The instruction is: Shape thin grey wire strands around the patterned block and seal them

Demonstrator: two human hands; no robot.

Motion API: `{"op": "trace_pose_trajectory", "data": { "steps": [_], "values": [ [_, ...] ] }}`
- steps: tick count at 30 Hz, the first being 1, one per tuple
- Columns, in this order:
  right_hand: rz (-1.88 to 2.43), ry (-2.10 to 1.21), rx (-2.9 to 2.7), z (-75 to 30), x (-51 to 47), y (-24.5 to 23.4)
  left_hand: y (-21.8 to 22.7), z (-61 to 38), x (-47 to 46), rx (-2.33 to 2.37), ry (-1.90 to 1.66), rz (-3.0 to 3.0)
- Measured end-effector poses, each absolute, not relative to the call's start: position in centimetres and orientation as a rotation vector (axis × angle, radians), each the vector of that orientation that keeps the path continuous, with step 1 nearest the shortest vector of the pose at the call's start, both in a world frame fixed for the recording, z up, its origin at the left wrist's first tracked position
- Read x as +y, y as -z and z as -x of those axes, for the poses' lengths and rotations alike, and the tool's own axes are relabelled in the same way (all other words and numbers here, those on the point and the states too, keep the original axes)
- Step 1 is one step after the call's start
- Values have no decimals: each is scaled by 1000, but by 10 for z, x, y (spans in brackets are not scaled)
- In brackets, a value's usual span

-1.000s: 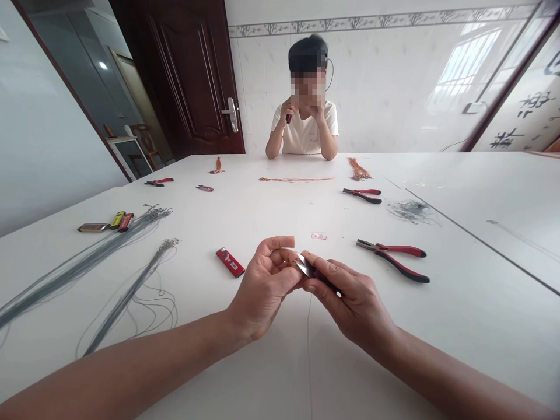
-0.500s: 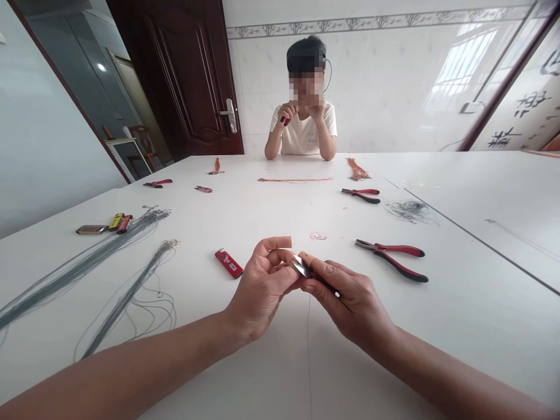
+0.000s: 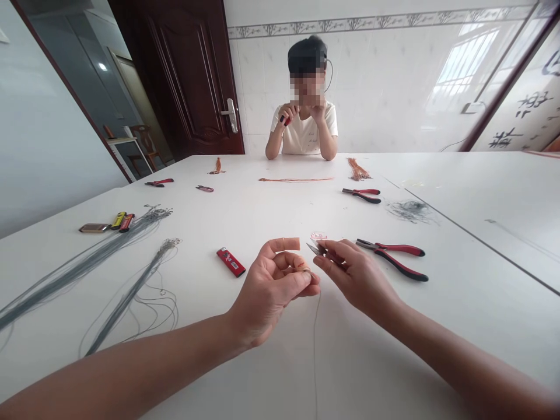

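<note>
My left hand (image 3: 273, 286) pinches the top end of a thin grey cord (image 3: 315, 344) between thumb and fingers; the cord hangs down toward me over the white table (image 3: 437, 326). A bandage wraps the left index fingertip. My right hand (image 3: 354, 274) is closed around small metal snips (image 3: 315, 249), whose blades point left, a little above and to the right of the left fingertips. A red lighter (image 3: 230, 262) lies just left of my left hand. Red-handled pliers (image 3: 394, 256) lie right of my right hand.
Bundles of grey cords (image 3: 105, 256) spread over the table's left side, with several lighters (image 3: 109, 223) beyond them. A person in a white shirt (image 3: 306, 125) sits at the far side, hands raised. More pliers (image 3: 363, 194), orange cords (image 3: 295, 179) and a tangle of scraps (image 3: 411, 210) lie farther off.
My right hand has drawn the snips away from the left fingertips, up and to the right. The left hand stays pinched on the cord end.
</note>
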State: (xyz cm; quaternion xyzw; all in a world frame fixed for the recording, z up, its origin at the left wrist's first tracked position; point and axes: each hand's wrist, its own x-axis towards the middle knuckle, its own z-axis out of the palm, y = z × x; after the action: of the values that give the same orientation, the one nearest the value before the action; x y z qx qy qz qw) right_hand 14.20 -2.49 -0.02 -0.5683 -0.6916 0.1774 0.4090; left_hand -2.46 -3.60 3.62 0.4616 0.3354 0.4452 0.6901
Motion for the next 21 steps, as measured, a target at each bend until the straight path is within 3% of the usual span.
{"op": "trace_pose_trajectory", "data": {
  "steps": [9, 16, 21],
  "values": [
    [1447, -526, -1778, -152, -13, 9, -36, 26, -37, 746, -964, -1072],
    [1118, -1109, -1578, -137, -47, -41, -30, 25, -35, 745, -1012, -1161],
    [1167, -857, -1660, -130, -54, -35, -30, 23, -32, 796, -967, -1187]
  ]
}}
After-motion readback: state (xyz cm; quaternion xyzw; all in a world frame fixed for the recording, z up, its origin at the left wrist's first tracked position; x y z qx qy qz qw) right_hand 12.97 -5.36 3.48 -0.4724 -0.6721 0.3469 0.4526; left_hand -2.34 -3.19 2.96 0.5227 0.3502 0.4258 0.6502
